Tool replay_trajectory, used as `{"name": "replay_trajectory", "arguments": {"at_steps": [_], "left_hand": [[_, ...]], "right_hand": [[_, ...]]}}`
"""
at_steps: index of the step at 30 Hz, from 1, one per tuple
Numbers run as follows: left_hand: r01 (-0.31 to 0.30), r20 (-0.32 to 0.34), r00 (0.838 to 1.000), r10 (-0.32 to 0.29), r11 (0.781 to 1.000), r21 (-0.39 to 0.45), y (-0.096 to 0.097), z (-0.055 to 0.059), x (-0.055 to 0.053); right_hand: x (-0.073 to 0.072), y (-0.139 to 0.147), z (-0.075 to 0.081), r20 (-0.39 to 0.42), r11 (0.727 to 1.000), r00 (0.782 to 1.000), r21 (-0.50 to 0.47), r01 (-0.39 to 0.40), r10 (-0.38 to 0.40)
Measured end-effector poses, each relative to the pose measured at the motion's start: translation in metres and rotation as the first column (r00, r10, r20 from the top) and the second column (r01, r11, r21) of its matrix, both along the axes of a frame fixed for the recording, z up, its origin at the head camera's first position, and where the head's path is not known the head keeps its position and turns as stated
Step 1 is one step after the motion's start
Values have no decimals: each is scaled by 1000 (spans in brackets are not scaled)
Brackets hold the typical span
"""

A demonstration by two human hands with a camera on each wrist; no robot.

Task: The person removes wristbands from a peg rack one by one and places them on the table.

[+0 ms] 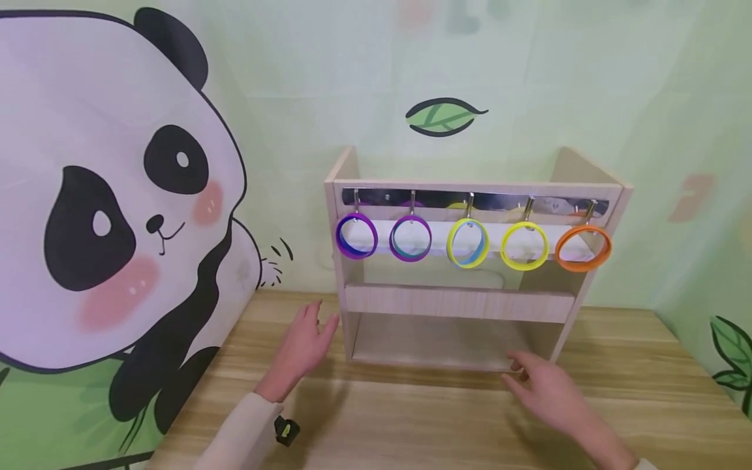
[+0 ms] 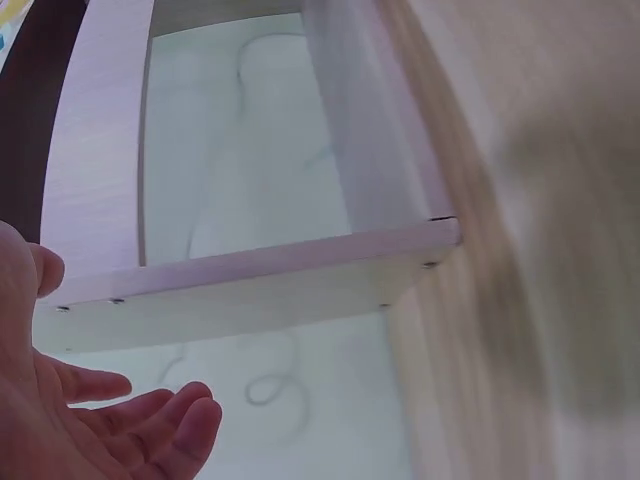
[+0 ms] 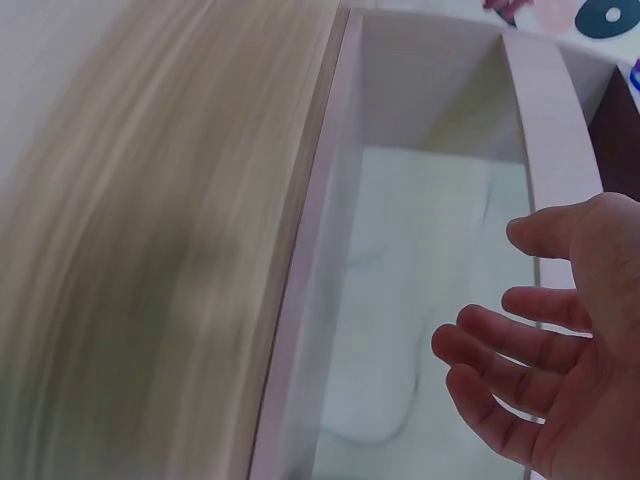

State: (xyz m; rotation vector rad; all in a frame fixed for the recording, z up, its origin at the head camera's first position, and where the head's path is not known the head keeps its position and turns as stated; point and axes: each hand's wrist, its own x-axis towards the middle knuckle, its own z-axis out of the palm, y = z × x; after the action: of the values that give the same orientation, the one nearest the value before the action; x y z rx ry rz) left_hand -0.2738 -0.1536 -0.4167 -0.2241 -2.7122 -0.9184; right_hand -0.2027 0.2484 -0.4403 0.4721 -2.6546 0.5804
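A pale wooden shelf unit (image 1: 458, 301) stands on the table, with a metal hook strip (image 1: 384, 197) along its upper front. From its hooks hang several rings: a dark purple ring (image 1: 357, 235) at the left, a purple and teal ring (image 1: 410, 239), a yellow and blue ring (image 1: 467, 243), a yellow ring (image 1: 525, 246) and an orange ring (image 1: 584, 248) at the right. My left hand (image 1: 305, 343) is beside the unit's lower left side, fingers relaxed and holding nothing. Near the lower right front corner, my right hand (image 1: 546, 391) has loosely bent fingers and nothing in its grasp.
The wooden table (image 1: 411, 418) extends in front of the unit and to both sides. A small black object (image 1: 286, 431) shows beside the left sleeve. Behind hangs a pale green backdrop (image 1: 305, 130) printed with a large panda (image 1: 117, 196) and leaves.
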Motion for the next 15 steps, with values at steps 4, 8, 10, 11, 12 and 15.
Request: {"name": "replay_trajectory", "arguments": {"at_steps": [4,8,10,11,12,15], "left_hand": [[1,26,1000,-1,1000,6,9,14,-9],[13,9,1000,-13,999,43,19,27,-18],[23,-4,1000,-23,997,76,23,32,-23],[32,-17,999,-30,995,94,25,34,-25],[42,-30,999,-39,993,114,26,35,-28],[79,-60,996,-69,981,177,29,40,-35]], "right_hand": [[-4,-17,8,-14,1000,999,-4,-30,30],[-8,-36,19,-23,998,998,-15,-61,61],[-9,-45,25,-32,998,997,-13,-66,65],[-10,-50,28,-39,997,997,-15,-72,72],[-11,-54,31,-43,997,996,-14,-75,74],[-12,-66,39,-56,995,994,-16,-95,94]]}}
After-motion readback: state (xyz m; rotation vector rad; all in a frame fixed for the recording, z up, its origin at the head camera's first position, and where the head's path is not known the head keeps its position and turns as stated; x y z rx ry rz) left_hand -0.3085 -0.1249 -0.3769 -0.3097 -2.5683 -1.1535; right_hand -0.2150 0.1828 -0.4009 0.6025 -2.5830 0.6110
